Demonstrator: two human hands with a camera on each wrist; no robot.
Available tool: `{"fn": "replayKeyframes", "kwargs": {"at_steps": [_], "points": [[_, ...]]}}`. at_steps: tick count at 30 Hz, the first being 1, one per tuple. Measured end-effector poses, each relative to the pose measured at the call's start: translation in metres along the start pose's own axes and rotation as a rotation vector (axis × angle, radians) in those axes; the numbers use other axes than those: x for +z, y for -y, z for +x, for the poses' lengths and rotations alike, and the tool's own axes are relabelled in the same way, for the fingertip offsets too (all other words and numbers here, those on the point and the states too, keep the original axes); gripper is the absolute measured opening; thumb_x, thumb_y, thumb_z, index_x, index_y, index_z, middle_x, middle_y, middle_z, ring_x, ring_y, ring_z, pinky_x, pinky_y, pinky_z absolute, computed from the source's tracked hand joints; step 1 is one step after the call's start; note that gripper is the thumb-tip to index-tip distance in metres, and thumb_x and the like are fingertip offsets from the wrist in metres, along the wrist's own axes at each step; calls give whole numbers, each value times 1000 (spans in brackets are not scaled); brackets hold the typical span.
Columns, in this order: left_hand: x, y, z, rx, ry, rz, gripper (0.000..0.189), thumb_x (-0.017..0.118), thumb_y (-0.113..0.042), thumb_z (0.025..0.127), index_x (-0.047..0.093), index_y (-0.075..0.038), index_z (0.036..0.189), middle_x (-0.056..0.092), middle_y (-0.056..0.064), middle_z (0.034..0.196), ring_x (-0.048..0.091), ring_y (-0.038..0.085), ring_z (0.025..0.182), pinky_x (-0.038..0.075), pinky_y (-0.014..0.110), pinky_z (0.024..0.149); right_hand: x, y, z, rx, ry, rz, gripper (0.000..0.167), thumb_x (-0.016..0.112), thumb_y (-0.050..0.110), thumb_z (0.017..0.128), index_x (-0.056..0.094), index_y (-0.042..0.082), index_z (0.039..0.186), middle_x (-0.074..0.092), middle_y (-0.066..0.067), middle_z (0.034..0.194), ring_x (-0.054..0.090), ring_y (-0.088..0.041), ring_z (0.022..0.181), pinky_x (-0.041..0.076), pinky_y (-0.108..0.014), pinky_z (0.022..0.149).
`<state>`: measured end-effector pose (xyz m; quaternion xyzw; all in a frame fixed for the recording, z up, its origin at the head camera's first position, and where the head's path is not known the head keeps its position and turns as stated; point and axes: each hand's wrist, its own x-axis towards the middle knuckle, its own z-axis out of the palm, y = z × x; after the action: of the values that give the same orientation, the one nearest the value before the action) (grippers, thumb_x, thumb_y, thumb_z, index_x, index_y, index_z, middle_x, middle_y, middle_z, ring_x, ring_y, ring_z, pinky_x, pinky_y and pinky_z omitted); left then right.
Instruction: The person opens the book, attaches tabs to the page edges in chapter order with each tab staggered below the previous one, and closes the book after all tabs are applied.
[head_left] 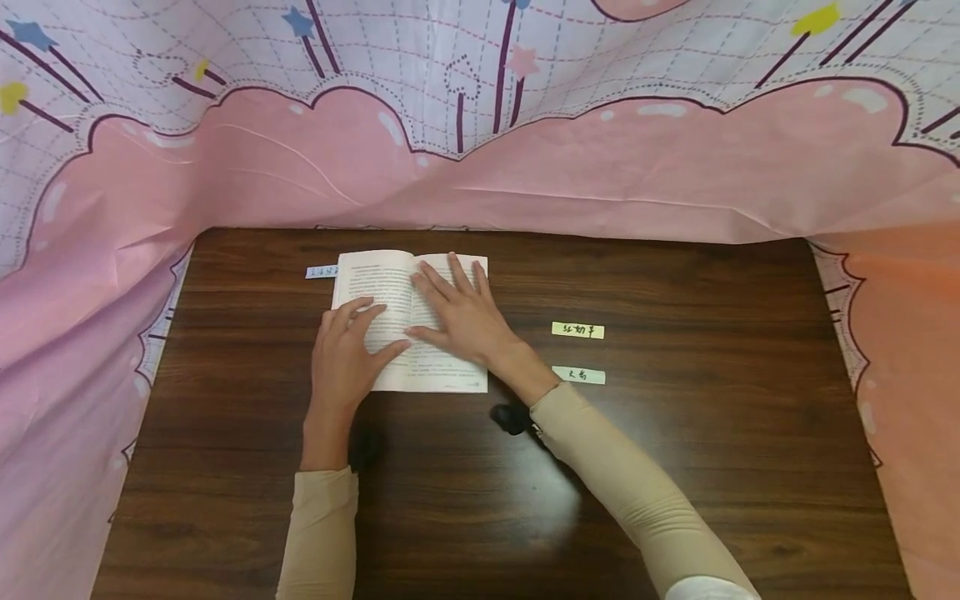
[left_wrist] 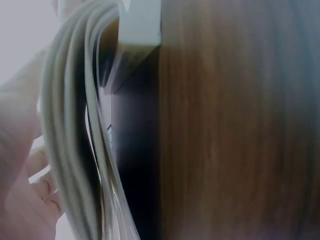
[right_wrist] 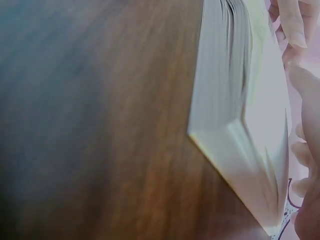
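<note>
An open book (head_left: 450,381) with printed pages lies on the dark wooden table, its pages bulging up on either side of the spine. My left hand (head_left: 341,354) rests at the left page, fingers loosely bent over the print and thumb near the lower spine. Spread fingers of my right hand (head_left: 468,321) lie across the right page, the thumb reaching toward the spine. In the left wrist view, curved page edges (left_wrist: 65,125) stand beside the left hand (left_wrist: 20,150). The right wrist view shows the book's page block (right_wrist: 217,75) at a corner, fingers above it.
A pale blue slip (head_left: 321,272) with handwriting sticks out at the book's left edge. To the right lie a yellow slip (head_left: 577,331) and a pale green slip (head_left: 585,377), partly beside the right forearm. A patterned pink curtain (head_left: 525,183) borders the table's back and sides.
</note>
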<state>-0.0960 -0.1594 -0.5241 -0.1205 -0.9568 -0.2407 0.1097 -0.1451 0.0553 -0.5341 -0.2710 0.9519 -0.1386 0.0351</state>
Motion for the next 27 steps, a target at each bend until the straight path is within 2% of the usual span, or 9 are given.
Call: {"fn": "replayKeyframes", "kwargs": {"at_steps": [10, 27], "points": [[4, -5, 1, 3, -3, -24, 61, 88, -40, 72, 70, -9, 122, 60, 11, 132, 51, 33, 116, 42, 50, 96, -1, -7, -7, 7, 11, 17, 84, 39, 70, 95, 22, 20, 160, 14, 2, 166, 4, -38, 151, 1, -63, 117], [11, -13, 3, 20, -19, -62, 56, 89, -34, 73, 72, -10, 120, 62, 10, 130, 52, 32, 111, 42, 48, 94, -7, -32, -27, 31, -65, 32, 81, 45, 68, 95, 27, 20, 158, 18, 0, 165, 9, -40, 150, 5, -65, 116]]}}
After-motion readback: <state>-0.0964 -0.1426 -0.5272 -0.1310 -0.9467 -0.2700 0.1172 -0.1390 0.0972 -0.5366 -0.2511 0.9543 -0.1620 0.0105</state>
